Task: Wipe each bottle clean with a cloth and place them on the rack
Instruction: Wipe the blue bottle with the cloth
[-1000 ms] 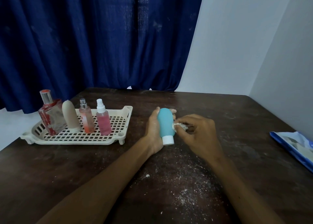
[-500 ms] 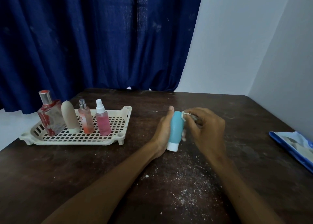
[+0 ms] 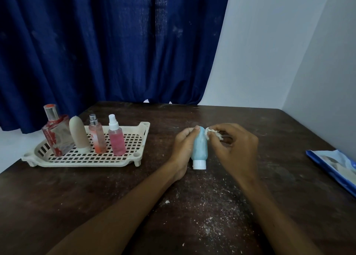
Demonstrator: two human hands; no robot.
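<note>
A light blue squeeze bottle (image 3: 200, 148) with a white cap stands cap-down on the dark table, near the middle. My left hand (image 3: 184, 146) grips it from the left, thumb at its top. My right hand (image 3: 236, 148) pinches a small white scrap of cloth (image 3: 212, 133) against the bottle's upper right side. At the left, a cream perforated rack (image 3: 134, 154) carries a square red-patterned perfume bottle (image 3: 56, 137), a beige rounded bottle (image 3: 79, 137), a slim peach spray bottle (image 3: 97, 139) and a pink spray bottle (image 3: 116, 141), all upright.
White crumbs and dust (image 3: 210, 218) lie scattered on the wooden table (image 3: 57, 197) in front of me. A blue and white packet (image 3: 337, 168) lies at the right edge. A dark blue curtain (image 3: 96, 42) hangs behind the table, with white walls to the right.
The blue bottle has shifted slightly right and turned in my left hand. My right hand has carried the cloth from the bottle's middle up to its top.
</note>
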